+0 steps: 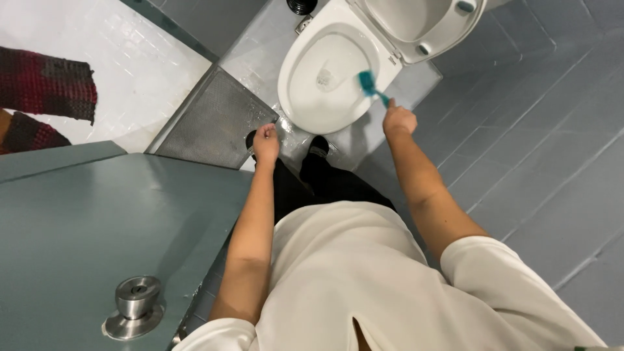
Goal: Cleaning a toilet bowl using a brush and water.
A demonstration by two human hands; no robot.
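Observation:
I look straight down at a white toilet [305, 110] with its lid and seat [422, 26] raised. My right hand [398, 120] grips the handle of a teal toilet brush [368, 83], whose head sits over the right side of the bowl rim. My left hand [266, 143] hangs in a loose fist above the wet floor, holding nothing that I can see. My black trousers and shoes [318, 146] stand just in front of the bowl.
A grey door [78, 221] with a round metal knob [136, 298] is at the lower left. A mesh panel [214, 120] leans beside the toilet. Grey tiled wall [533, 130] runs along the right. A red knitted cloth [45, 81] is at the far left.

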